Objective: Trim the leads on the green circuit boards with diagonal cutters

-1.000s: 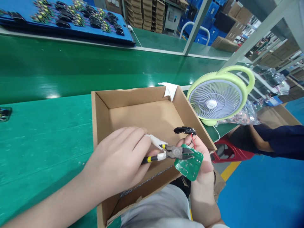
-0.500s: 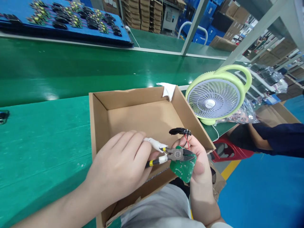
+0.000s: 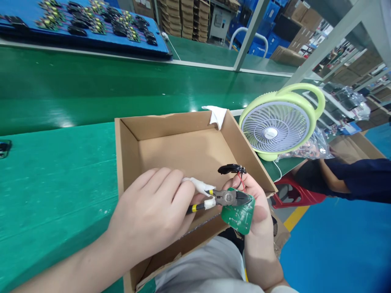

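Note:
My left hand (image 3: 155, 203) is closed around the handles of a pair of diagonal cutters (image 3: 227, 197), whose grips carry white wrapping and yellow bands. Their jaws lie over the upper part of a green circuit board (image 3: 240, 217). My right hand (image 3: 258, 199) grips that board by its right side, fingers partly behind it. Red and dark wires run up from the board to a black curved part (image 3: 231, 169) above my right fingertips. Below both hands is an open cardboard box (image 3: 180, 152). Whether the jaws touch the board I cannot tell.
A light green fan (image 3: 275, 122) stands right of the box, and a white scrap (image 3: 216, 116) hangs on its back corner. On a blue mat (image 3: 122, 10) at the back left lie several boards with black parts. Another person's arm (image 3: 336, 179) shows at right, near a red stool (image 3: 293, 195).
The circuit board has shifted slightly right and tilted a little under the cutters' jaws. Both hands keep their grip almost in place.

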`<state>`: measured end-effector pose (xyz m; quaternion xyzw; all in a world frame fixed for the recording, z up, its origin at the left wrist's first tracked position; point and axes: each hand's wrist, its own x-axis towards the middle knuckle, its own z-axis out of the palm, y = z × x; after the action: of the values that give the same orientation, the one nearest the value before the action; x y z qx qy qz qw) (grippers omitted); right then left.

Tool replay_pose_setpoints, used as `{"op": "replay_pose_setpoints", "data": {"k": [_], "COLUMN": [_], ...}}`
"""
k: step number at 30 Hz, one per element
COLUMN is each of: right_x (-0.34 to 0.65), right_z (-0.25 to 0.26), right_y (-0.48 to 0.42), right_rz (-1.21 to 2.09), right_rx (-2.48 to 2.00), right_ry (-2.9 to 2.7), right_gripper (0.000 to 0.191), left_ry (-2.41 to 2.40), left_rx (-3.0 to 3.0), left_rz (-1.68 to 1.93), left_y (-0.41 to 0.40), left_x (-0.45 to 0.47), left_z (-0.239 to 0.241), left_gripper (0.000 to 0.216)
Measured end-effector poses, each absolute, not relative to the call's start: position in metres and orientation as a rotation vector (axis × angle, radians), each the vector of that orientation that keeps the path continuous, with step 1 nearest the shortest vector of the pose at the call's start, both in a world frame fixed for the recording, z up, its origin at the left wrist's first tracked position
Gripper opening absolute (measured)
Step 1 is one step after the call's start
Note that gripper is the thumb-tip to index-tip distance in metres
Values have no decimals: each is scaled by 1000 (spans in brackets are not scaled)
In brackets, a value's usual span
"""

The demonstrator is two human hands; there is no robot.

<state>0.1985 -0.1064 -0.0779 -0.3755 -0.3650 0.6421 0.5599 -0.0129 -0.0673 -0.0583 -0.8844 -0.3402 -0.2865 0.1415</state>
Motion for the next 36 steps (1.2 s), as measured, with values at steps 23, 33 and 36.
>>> {"op": "replay_pose_setpoints", "data": {"k": [23, 33, 36], "right_x": [197, 197, 196], "right_z": [-84, -84, -83], "right_y": [-107, -108, -108], "right_rz": [1486, 1469, 1478], "right_rx": [-810, -820, -844], "right_ry": [-864, -864, -862], "right_gripper": [55, 59, 61], "left_ry": [-979, -987, -983], "left_rx": [-2632, -2618, -2595], "left_rz": [-793, -894, -907], "left_y": [-68, -67, -67], "left_x": [-13, -11, -9], "left_z": [-60, -61, -59], "left_gripper": [30, 24, 25]}}
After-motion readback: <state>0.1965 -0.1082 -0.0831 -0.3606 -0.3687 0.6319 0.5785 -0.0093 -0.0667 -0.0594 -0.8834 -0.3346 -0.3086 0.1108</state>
